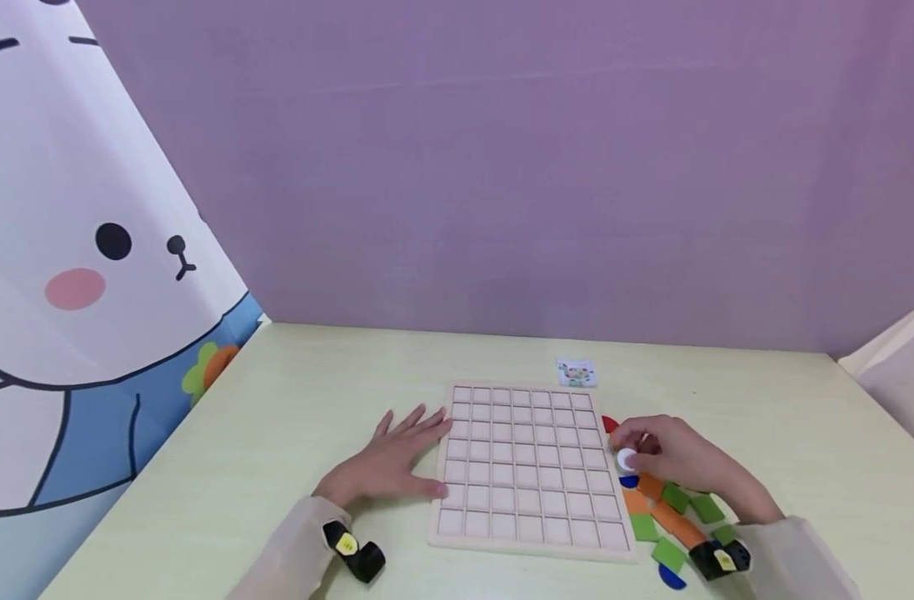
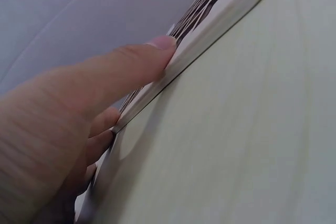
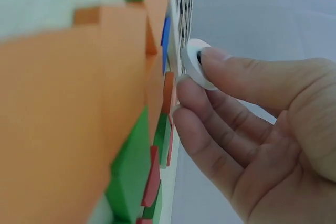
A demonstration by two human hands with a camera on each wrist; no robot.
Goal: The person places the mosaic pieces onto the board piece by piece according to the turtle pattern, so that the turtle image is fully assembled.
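A pale wooden grid board [image 1: 533, 550] with rows of square cells lies on the table. My left hand [image 1: 392, 462] rests at its left edge, fingers spread; in the left wrist view the thumb [image 2: 126, 69] touches the board's rim. Beside the right edge, my right hand [image 1: 674, 450] pinches a small round white disc [image 1: 626, 460] between thumb and fingers. The right wrist view shows this disc [image 3: 197, 65] tilted, with a dark spot by the thumb tip. Below the right hand lie orange pieces [image 1: 677, 523], green pieces [image 1: 668, 554] and blue half-round pieces [image 1: 671, 577].
A small printed card [image 1: 576, 372] lies behind the board. A red piece [image 1: 610, 424] shows by the board's right edge, partly behind the right hand. A purple backdrop [image 1: 501, 167] rises behind the table, with a cartoon-print cloth [image 1: 89, 350] on the left.
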